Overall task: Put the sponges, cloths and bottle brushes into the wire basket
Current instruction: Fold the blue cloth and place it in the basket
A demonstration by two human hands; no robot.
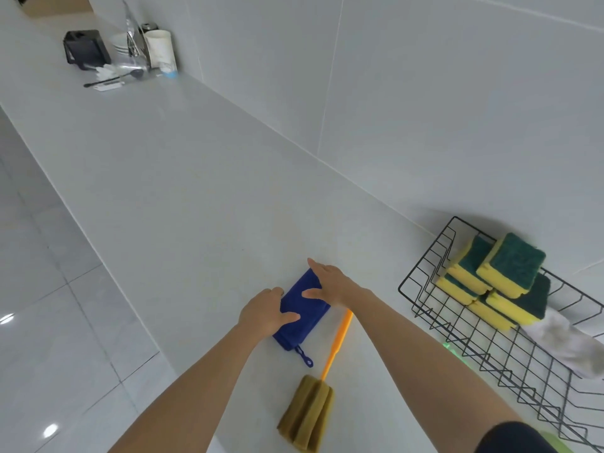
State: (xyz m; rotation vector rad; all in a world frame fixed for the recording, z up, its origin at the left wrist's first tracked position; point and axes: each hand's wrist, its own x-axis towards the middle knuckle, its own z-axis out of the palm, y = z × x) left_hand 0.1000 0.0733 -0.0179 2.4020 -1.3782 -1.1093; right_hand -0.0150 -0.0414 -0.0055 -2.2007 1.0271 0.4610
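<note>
A folded blue cloth (302, 317) with a blue hanging loop lies on the white counter. My left hand (266, 312) rests on its left edge, thumb lying over the fabric. My right hand (330, 282) lies flat on its far right part, fingers spread. Just right of the cloth lies a bottle brush (310, 410) with an orange handle and an olive sponge head. The black wire basket (421, 289) stands at the right against the wall. Inside it are several yellow-and-green sponges (510, 268) and a pale cloth (568, 344).
The counter's front edge (108, 269) runs diagonally at the left, with tiled floor below. At the far end of the counter stand a black box (86, 50), stacked dishes, a white cup (161, 47) and utensils. The tiled wall rises behind the counter.
</note>
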